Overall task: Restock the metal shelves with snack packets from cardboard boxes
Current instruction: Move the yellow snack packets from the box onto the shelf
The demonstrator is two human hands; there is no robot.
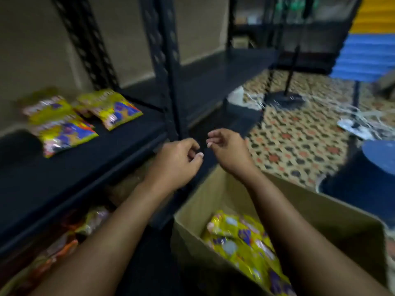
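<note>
Head view, blurred by motion: at nine o'clock three yellow snack packets (64,124) lie flat on the dark metal shelf (32,189), two overlapping and a third just beside them. Below, at seven o'clock, more packets (92,221) sit on a lower level, orange ones among them. At centre the left hand (177,163) hovers with fingers loosely curled, holding nothing. Just beside it, towards one o'clock, the right hand (226,148) is likewise loosely curled and empty. Both hang before the black upright post (168,71). At five o'clock an open cardboard box (320,214) holds a heap of yellow packets (243,242).
</note>
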